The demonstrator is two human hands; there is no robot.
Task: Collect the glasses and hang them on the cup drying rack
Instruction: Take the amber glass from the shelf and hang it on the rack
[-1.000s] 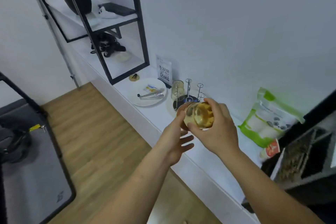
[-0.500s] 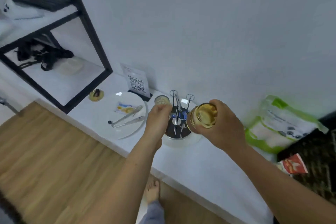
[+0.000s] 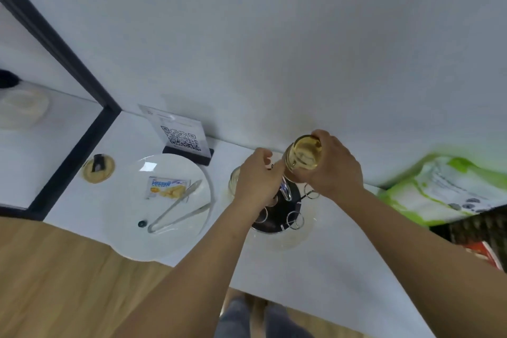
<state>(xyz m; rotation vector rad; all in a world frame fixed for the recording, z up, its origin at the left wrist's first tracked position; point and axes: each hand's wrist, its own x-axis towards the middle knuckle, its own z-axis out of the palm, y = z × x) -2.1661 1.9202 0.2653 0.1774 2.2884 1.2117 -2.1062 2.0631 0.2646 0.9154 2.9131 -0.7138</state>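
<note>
My right hand (image 3: pixel 336 170) grips a clear yellowish glass (image 3: pixel 303 155), held on its side above the cup drying rack (image 3: pixel 285 210), its round end facing me. The rack is a black round base with chrome looped prongs, standing on a clear dish. My left hand (image 3: pixel 256 180) is closed around the rack's upper prongs at its left side. Another glass (image 3: pixel 233 181) hangs on the rack's left, mostly hidden behind my left hand.
A white plate (image 3: pixel 131 217) with metal tongs (image 3: pixel 178 207) and a snack packet (image 3: pixel 166 186) lies left of the rack. A QR code stand (image 3: pixel 182 140) is behind it by the wall. A green and white bag (image 3: pixel 444 186) sits at right. A black shelf frame (image 3: pixel 71 107) stands at left.
The view has come closer and tipped down over the counter. My left hand went from the glass to the rack's prongs. My right hand carried the glass over the rack.
</note>
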